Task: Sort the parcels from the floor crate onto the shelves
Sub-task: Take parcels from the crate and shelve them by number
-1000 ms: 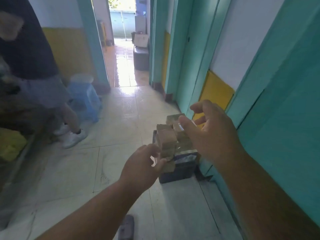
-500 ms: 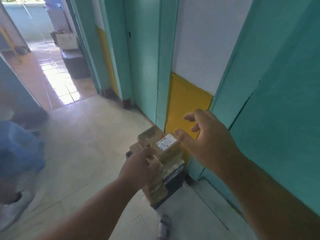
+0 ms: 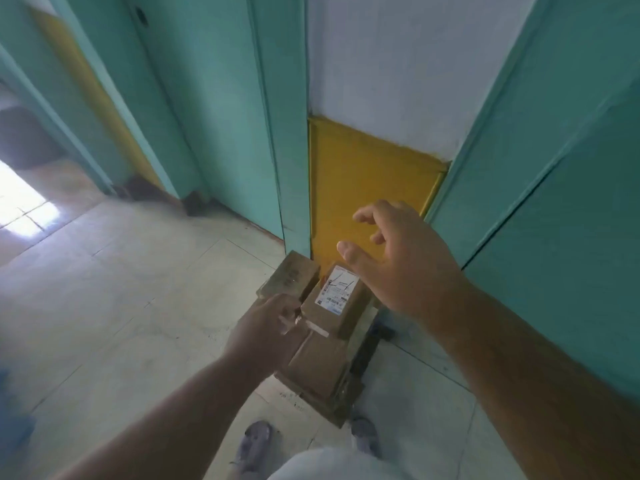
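I see my left hand (image 3: 266, 327) gripping the labelled parcel (image 3: 332, 306) atop the pile in the dark crate (image 3: 367, 348) at six o'clock; my right hand (image 3: 398, 258) hovers, fingers spread, at three o'clock of it

Pale tiled floor (image 3: 121, 306), scuffed. Teal door panels (image 3: 214, 116) and frames line the wall; a yellow panel (image 3: 363, 188) sits below white plaster (image 3: 398, 64). Bright doorway (image 3: 20, 202) at far left. Two grey shoes (image 3: 254, 445) at bottom edge.
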Motion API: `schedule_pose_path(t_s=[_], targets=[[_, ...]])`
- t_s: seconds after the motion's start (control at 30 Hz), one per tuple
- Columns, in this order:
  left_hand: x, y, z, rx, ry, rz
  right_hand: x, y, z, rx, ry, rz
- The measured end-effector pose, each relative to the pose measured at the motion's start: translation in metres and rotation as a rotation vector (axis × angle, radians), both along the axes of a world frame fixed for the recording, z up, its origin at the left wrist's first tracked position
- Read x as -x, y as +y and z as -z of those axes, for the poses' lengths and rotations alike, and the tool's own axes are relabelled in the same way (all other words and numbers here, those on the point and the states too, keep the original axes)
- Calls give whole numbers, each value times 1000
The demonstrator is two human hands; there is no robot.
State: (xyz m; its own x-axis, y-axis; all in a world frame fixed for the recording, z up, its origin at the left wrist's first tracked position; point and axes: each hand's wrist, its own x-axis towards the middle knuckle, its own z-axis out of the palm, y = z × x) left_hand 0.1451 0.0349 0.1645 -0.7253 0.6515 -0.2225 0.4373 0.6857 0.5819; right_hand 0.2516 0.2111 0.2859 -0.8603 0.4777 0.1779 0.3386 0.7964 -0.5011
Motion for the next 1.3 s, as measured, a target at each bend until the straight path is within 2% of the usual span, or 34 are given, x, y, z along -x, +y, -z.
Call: schedule_pose_path(t_s=[0.2, 0.43, 0.57, 0.63, 0.77, 0.87, 1.0, 1.13, 1.3], targets=[[70, -6, 53, 37, -140, 255, 23, -56, 50, 52, -125, 260], [97, -23, 130, 152, -263, 366, 25, -99, 135, 196, -273, 428], [106, -31, 187, 248, -207, 389, 22, -100, 202, 243, -342, 542], [105, -34, 215, 303, -236, 367, 19, -101, 239, 285, -421, 649], [100, -29, 252, 299, -426, 271, 20, -99, 308, 615, -565, 809], [97, -24, 256, 262, -537, 190, 23, -101, 335, 823, -463, 860], [100, -25, 224, 177, -660, 46, 12, -106, 313, 815, -292, 923], [101, -35, 159, 35, -736, -10, -2, -112, 249, 814, -98, 902], [91, -43, 66, -109, -811, -219, -13, -116, 134, 888, 99, 639]])
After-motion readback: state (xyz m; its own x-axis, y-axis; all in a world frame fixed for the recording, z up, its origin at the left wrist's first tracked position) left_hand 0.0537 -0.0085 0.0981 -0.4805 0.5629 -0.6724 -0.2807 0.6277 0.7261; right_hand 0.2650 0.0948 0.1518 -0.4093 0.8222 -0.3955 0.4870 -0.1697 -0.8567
